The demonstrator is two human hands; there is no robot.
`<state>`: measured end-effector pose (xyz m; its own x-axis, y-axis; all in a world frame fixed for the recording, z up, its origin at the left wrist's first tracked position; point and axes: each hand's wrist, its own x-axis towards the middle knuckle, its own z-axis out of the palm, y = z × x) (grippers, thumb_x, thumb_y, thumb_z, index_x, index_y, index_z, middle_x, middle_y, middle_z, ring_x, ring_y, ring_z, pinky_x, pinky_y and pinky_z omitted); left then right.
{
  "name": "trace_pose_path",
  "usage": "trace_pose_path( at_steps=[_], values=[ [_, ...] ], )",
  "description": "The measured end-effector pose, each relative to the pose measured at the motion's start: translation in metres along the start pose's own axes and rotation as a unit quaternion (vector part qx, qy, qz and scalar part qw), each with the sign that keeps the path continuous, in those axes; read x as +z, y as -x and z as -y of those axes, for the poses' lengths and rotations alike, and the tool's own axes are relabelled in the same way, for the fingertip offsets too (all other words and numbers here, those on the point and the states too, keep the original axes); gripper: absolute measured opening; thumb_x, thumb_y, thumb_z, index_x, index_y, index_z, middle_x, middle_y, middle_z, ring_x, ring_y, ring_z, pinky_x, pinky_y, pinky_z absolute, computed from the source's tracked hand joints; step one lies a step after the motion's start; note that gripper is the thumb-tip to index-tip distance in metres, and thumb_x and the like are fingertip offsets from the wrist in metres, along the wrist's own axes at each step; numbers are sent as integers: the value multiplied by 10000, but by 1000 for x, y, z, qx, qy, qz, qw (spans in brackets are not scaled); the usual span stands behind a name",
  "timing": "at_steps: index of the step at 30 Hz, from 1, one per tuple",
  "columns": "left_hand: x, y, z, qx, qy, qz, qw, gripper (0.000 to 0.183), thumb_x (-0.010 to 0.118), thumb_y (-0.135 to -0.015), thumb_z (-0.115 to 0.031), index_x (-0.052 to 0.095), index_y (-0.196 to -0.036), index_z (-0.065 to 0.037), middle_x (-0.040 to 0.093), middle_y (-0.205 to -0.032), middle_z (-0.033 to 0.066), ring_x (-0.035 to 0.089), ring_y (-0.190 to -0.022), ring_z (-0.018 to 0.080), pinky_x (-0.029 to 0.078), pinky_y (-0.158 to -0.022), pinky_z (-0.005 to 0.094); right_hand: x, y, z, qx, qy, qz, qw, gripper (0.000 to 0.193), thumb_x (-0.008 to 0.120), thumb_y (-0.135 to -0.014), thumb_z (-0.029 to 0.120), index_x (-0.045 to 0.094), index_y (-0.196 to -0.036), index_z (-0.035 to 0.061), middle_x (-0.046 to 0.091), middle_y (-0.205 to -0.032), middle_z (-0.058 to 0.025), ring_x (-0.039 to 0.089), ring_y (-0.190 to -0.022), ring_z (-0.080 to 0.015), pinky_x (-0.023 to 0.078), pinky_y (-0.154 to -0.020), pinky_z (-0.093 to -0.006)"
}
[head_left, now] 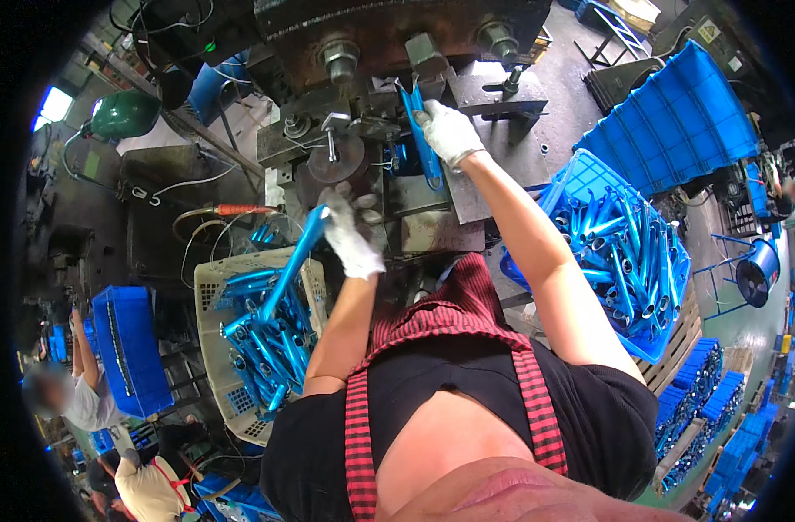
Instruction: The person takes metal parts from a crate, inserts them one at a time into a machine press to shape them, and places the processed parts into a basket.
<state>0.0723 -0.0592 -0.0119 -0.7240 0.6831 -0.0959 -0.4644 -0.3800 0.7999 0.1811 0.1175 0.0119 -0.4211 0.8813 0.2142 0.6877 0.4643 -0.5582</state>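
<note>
My left hand [352, 242], in a white glove and slightly blurred, grips the upper end of a blue metal tube [295, 265]. The tube slants down over a cream plastic basket [208, 335] of similar blue tubes. My right hand [450, 135], also gloved, closes on a second blue metal tube [426, 155], which looks channel-shaped toward its far end. That far end lies among the dark metal blocks of a press [389, 52]; the glove hides part of its side.
At my right, a blue crate [554, 193] is heaped with blue tubes on a wooden pallet. Behind it stands a larger blue bin [676, 122]. A green lamp [126, 115] and an orange-handled tool [245, 210] are at left. Other people work at the far left.
</note>
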Motion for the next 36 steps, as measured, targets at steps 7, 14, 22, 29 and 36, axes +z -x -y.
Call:
trace_pose_path(
  at_steps=[7,14,22,29,36],
  values=[
    [-1,-78,-19,-243,22,60,968,335,355,-895,-411,479,-878,-100,494,-617,29,410,-428,96,285,-345,186,33,-17,0,-3,5,0,1000,350,436,-832,328,554,-982,34,580,-908,-212,539,-879,-368,426,-768,-418],
    [47,-60,-10,-231,24,117,966,308,440,-866,-410,460,-769,-118,457,-564,9,365,-390,89,269,-327,192,41,-24,-1,9,88,-20,996,301,433,-821,309,584,-864,52,589,-876,-196,555,-848,-352,445,-735,-413],
    [105,-40,31,-313,-6,145,939,247,486,-857,-351,486,-749,-129,458,-529,-22,373,-356,64,282,-294,170,25,-24,-22,48,35,19,998,296,459,-751,294,615,-838,58,606,-862,-166,579,-840,-315,458,-718,-391],
    [82,-66,129,-519,252,263,773,227,333,-881,-271,460,-746,-141,412,-602,-31,387,-491,80,311,-375,191,-43,57,-102,97,77,-129,984,227,496,-786,297,606,-801,100,606,-811,-135,573,-784,-309,452,-698,-389],
    [102,-42,134,-424,19,155,892,321,320,-902,-397,493,-830,-137,511,-664,40,454,-498,161,328,-367,245,-210,189,-240,359,364,-182,840,214,463,-784,214,625,-820,80,618,-848,-152,601,-792,-306,474,-711,-413]
  ],
)
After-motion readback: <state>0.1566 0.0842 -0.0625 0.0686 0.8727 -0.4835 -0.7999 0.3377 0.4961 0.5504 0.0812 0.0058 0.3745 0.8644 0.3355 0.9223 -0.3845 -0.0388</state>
